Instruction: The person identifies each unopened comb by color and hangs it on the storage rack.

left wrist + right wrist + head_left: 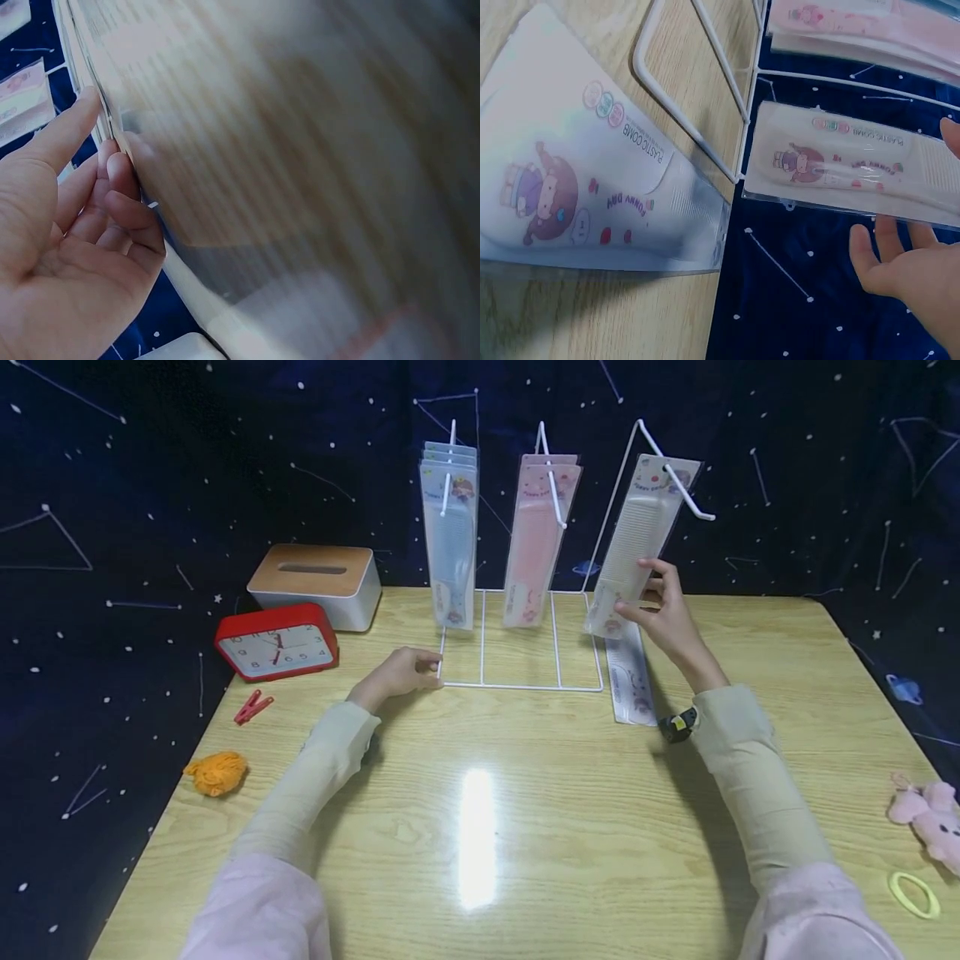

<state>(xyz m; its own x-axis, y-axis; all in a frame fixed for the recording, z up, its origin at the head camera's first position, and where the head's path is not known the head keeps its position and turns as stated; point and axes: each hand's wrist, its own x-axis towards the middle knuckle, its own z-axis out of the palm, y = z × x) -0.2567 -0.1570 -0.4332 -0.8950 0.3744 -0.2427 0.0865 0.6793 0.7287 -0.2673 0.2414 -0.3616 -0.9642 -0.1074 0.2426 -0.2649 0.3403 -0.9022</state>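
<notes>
A white wire display rack (482,643) stands on the table, its three hooks holding packaged combs. My left hand (400,675) pinches the left side of the rack's base between thumb and curled fingers. The right hand (670,618) grips a white packaged comb (637,539) by its lower half; this pack hangs tilted on the right hook (690,502). Another white packaged comb (632,681) lies on the table beneath it, partly covered. Several blue packaged combs (452,547) hang from the left hook, and pink ones (536,552) from the middle hook.
At the left are a tissue box (360,589) with a wooden lid, a red clock (277,647), a red clip (252,707) and an orange yarn bundle (217,773). A pink plush toy (933,822) and a yellow ring (913,895) lie near the right edge. Dark starry cloth (225,460) hangs behind.
</notes>
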